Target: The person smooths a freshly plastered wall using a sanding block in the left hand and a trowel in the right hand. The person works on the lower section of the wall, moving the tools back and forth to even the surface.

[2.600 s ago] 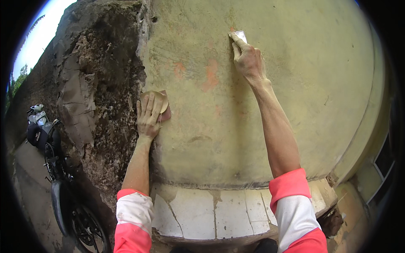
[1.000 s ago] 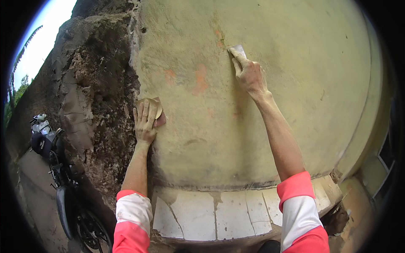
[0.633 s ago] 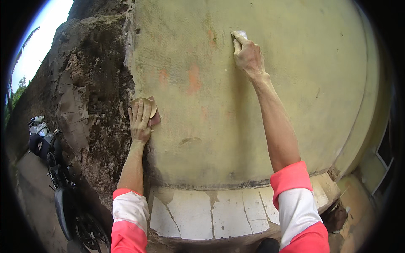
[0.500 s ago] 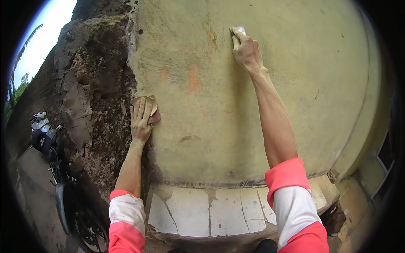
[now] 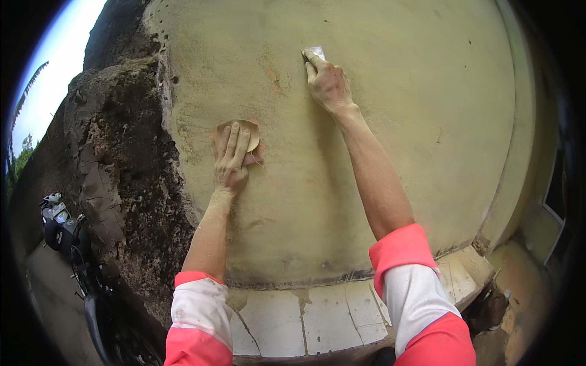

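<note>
My left hand (image 5: pixel 230 165) lies flat, fingers extended, over a folded piece of sandpaper (image 5: pixel 254 135), pressing it to the yellow-green wall (image 5: pixel 390 146). The sandpaper has a tan side and a reddish-brown side, and it covers part of an orange worn patch. Higher and further right, my right hand (image 5: pixel 331 88) is closed on a putty knife (image 5: pixel 315 52). Only its pale, shiny blade end shows, against the wall; the handle is hidden in the hand. Pale dust coats both hands and forearms.
Rough dark masonry (image 5: pixel 122 152) borders the wall on the left. A parked motorcycle (image 5: pixel 91 287) stands at lower left. Below the wall runs a ledge of cracked white tiles (image 5: pixel 329 326). A framed opening (image 5: pixel 555 189) shows at far right.
My left hand has moved with the sandpaper from the wall's left edge rightward onto the orange patch. The whole view has shifted; my right hand still holds the putty knife against the upper wall.
</note>
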`<state>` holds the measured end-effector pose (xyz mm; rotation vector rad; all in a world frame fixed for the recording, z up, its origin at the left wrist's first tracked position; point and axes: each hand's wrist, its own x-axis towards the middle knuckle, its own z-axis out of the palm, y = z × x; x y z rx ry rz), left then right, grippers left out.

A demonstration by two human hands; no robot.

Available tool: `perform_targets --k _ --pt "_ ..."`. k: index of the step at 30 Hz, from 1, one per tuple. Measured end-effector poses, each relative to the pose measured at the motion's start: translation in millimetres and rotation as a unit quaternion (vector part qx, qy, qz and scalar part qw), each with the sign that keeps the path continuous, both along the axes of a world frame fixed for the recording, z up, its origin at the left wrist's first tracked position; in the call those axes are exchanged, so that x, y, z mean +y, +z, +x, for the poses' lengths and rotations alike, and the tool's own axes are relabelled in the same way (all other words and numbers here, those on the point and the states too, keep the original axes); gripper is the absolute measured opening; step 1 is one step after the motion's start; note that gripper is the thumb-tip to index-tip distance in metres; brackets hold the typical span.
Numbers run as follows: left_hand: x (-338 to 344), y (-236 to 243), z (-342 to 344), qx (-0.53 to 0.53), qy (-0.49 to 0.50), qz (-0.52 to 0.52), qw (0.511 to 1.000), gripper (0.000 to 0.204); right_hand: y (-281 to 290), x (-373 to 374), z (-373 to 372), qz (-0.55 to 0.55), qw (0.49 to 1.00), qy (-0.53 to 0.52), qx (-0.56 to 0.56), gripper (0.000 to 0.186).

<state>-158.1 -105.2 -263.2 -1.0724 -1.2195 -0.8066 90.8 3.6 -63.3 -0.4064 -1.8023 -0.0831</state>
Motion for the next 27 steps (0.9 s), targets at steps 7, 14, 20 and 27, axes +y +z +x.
perform_targets --k 7,14,20,27 --pt "13.0 -0.2 6.5 0.023 -0.010 0.021 0.999 0.053 -275.8 68.7 60.4 -0.008 0.999 -0.037 0.021 0.044" --pt "6.5 -6.3 -2.1 0.026 0.010 0.014 1.000 0.056 -136.1 31.7 55.2 -0.105 0.994 0.012 0.026 0.038" --pt "9.4 0.8 2.0 0.028 0.006 0.010 1.000 0.054 -189.0 66.2 70.9 -0.060 0.997 0.015 0.055 0.038" --pt "7.2 -1.5 -1.9 0.030 0.010 0.031 0.999 0.048 -146.7 69.3 75.5 -0.029 0.998 -0.012 0.051 0.038"
